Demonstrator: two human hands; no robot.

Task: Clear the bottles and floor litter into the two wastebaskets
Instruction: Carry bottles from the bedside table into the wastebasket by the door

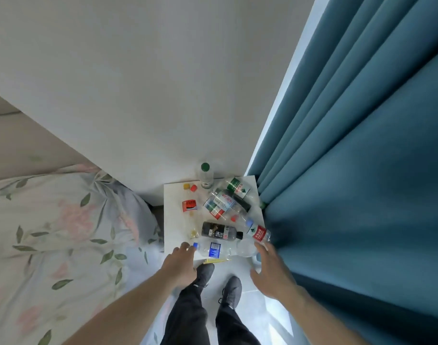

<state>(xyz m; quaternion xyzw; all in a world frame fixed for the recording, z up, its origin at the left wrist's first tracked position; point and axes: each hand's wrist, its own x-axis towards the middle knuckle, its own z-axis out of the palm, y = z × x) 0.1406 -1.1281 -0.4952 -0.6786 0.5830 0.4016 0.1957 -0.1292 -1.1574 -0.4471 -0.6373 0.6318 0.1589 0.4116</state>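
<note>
A small white bedside table (174, 220) carries several empty plastic bottles. A clear bottle with a blue label (213, 249) lies along its near edge, a black-labelled bottle (219, 231) behind it, a red-labelled one (259, 232) at the right. More bottles (221, 201) pile up in the middle, and one with a green cap (206, 175) stands upright at the back. My left hand (180, 263) reaches to the blue cap end, fingers relaxed. My right hand (271, 270) hovers spread by the bottle's other end. No wastebasket is in view.
A bed with floral bedding (51, 232) lies to the left, a teal curtain (362, 195) hangs close on the right, and a white wall is behind the table. Loose caps (190, 187) and a red can (189, 205) sit on the table. Yellow litter (213, 260) lies on the floor by my shoes.
</note>
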